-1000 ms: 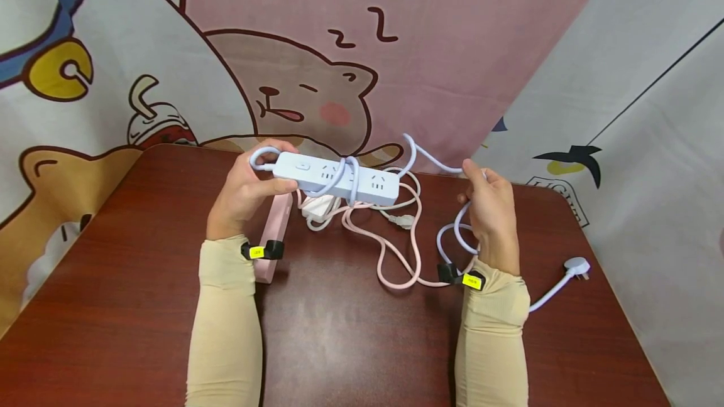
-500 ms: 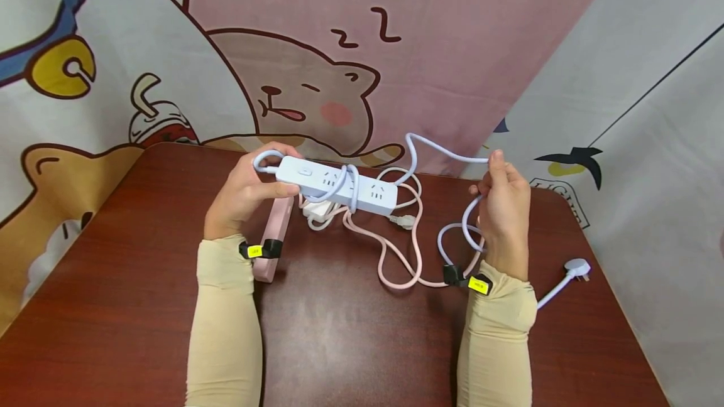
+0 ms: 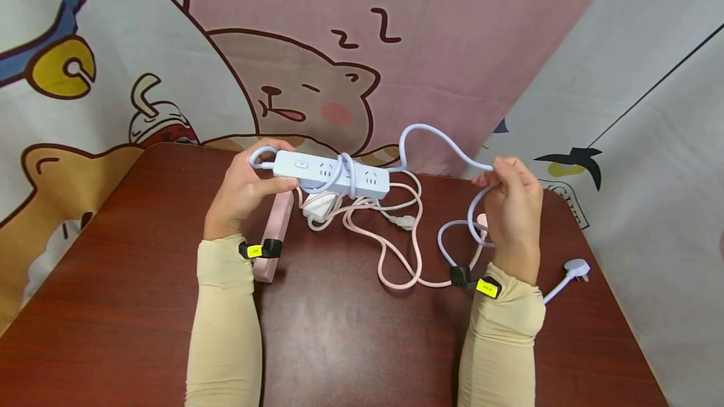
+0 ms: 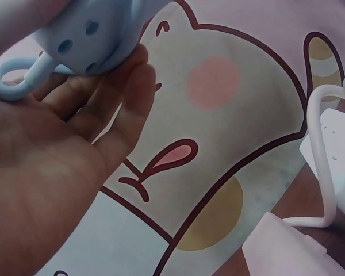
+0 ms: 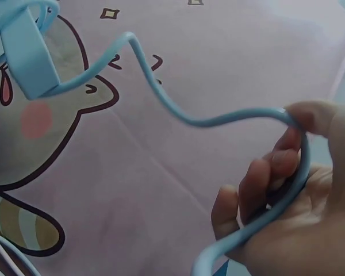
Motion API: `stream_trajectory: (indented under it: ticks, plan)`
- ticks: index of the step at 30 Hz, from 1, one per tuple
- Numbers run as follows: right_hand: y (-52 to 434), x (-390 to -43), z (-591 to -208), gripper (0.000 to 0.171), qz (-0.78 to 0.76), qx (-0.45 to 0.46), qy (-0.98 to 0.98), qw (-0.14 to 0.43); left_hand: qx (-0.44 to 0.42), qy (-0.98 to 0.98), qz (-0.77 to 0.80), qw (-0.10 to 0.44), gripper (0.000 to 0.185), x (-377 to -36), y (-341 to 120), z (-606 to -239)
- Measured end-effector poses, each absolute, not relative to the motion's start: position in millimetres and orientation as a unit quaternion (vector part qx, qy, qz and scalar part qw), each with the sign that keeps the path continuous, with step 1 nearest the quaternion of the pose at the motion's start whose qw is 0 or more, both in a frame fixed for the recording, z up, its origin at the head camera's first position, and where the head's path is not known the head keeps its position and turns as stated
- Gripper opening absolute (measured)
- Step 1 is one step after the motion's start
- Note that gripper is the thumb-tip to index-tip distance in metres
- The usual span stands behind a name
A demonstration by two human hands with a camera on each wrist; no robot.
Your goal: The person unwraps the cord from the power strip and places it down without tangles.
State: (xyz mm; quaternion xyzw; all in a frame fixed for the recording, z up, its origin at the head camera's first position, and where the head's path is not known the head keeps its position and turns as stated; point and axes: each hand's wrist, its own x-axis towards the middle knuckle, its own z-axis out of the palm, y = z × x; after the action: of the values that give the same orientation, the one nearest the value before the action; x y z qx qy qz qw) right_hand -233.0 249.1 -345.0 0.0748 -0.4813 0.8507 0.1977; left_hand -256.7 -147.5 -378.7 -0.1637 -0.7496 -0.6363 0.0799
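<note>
A pale blue power strip (image 3: 308,169) is held up over the back of the table, its own cord looped around its middle. My left hand (image 3: 240,190) grips its left end, thumb on the front and fingers behind; the left wrist view shows the holed end face (image 4: 77,40) between thumb and fingers. Out to the right, my right hand (image 3: 515,212) pinches the strip's cord (image 3: 438,134) between thumb and fingers. From there the cord crosses the palm and drops to a loop on the table. The cord's plug (image 3: 577,267) lies at the right edge.
A pink power strip (image 3: 277,225) lies beneath the left wrist. Behind it sit a white block (image 3: 319,206) and a white plug (image 3: 403,222). A pink cord (image 3: 390,256) curls across the middle toward a pink plug near the right hand. A printed curtain (image 3: 452,36) hangs behind the table.
My right hand has moved right, then slightly down, drawing the cord along; the cord between the hands now arches higher. The left hand keeps its grip, and the strip has shifted only slightly.
</note>
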Motion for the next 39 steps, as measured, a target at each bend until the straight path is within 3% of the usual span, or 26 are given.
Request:
stream_trajectory:
  ticks: [12, 20, 25, 31, 39]
  plan:
    - [251, -225, -343, 0.024, 0.817, 0.235, -0.511, 0.127, -0.147, -0.674, -0.714, 0.125, 0.043, -257, -145, -379]
    - [252, -223, -344, 0.026, 0.697, 0.158, -0.690, 0.120, -0.171, -0.590, -0.780, 0.121, 0.047, -256, -142, -376]
    - [245, -223, -340, 0.016, 0.591, 0.106, -0.790, 0.124, -0.191, -0.568, -0.794, 0.101, 0.049, -255, -137, -375]
    - [227, -218, -333, 0.025, 0.497, 0.118, -0.842, 0.175, -0.180, -0.596, -0.776, 0.097, 0.046, -255, -131, -375]
    - [184, -197, -318, 0.026, 0.298, 0.253, -0.867, 0.311, -0.167, -0.654, -0.730, 0.101, 0.044, -257, -128, -376]
